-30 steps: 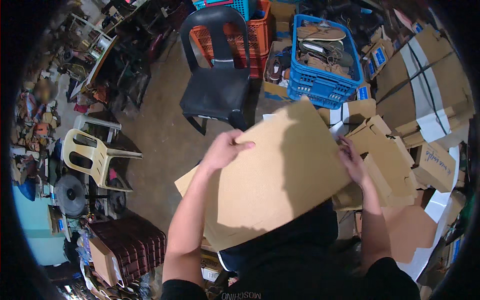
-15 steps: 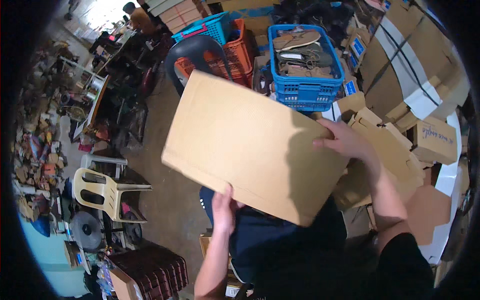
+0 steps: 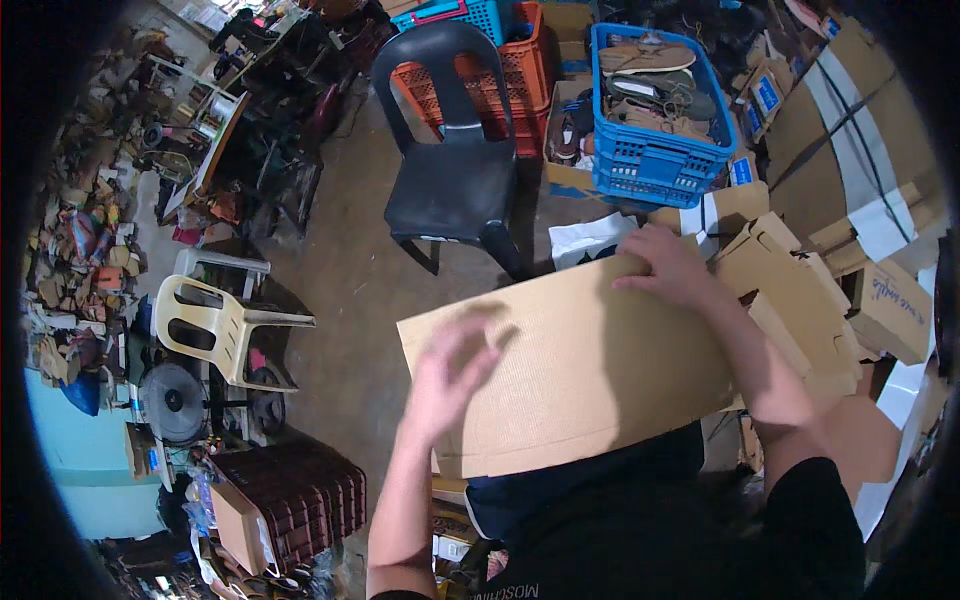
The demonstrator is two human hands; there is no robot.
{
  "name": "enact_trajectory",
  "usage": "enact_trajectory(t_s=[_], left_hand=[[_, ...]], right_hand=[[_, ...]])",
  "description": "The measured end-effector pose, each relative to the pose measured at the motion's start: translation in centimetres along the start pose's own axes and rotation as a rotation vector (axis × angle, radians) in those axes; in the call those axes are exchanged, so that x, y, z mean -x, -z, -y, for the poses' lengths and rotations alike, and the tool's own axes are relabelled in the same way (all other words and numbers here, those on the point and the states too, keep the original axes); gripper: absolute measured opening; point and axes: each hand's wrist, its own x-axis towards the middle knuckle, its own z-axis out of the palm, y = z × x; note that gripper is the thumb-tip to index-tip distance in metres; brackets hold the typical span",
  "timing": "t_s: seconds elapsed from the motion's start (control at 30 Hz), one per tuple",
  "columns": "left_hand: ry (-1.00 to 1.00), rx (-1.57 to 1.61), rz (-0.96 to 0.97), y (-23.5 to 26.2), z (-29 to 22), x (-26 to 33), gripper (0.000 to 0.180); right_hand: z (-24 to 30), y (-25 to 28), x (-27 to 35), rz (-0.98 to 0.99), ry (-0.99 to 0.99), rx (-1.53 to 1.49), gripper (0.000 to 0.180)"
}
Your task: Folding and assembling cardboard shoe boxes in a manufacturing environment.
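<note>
A plain brown cardboard sheet (image 3: 570,370) lies slanted over my lap, with a crease along its near edge. My right hand (image 3: 665,265) grips its far edge toward the right, thumb on the upper face and the other fingers at the edge. Over the sheet's left part is my left hand (image 3: 455,375), slightly blurred, its fingers apart and nothing in them. Whether it touches the cardboard I cannot tell. My right arm casts a shadow across the sheet's right half.
Ahead stands a black plastic chair (image 3: 455,185), with orange crates (image 3: 525,75) behind it. A blue crate (image 3: 665,165) of shoes is beyond my right hand. Folded cardboard pieces (image 3: 790,300) pile up at the right. A cream chair (image 3: 190,320) and a fan (image 3: 172,402) are at the left.
The cardboard sheet has turned and come down nearer my lap. My left hand has let go of its near edge and moved up over its face. The right hand keeps hold.
</note>
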Motion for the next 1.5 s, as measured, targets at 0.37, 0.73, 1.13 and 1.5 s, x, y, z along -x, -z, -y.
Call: enact_trajectory(t_s=[0.37,0.73,1.13,1.5], left_hand=[[-0.200,-0.512,0.077,-2.2,5.2,-4.9,0.031],[-0.441,-0.466,-0.068,-2.9,5.7,-3.3,0.015],[-0.131,-0.217,0.547,-6.5,2.2,-7.9,0.029],[0.050,0.229,-0.003,-2.3,-0.2,-10.3,0.045]], right_hand=[[1.9,-1.0,0.8,0.082,-0.029,0.042,0.040],[3.4,-1.1,1.9,-0.165,0.121,0.154,0.022],[5.4,-2.2,1.2,-0.065,0.213,0.293,0.024],[1.9,5.1,5.6,-0.615,-0.443,-0.794,0.077]])
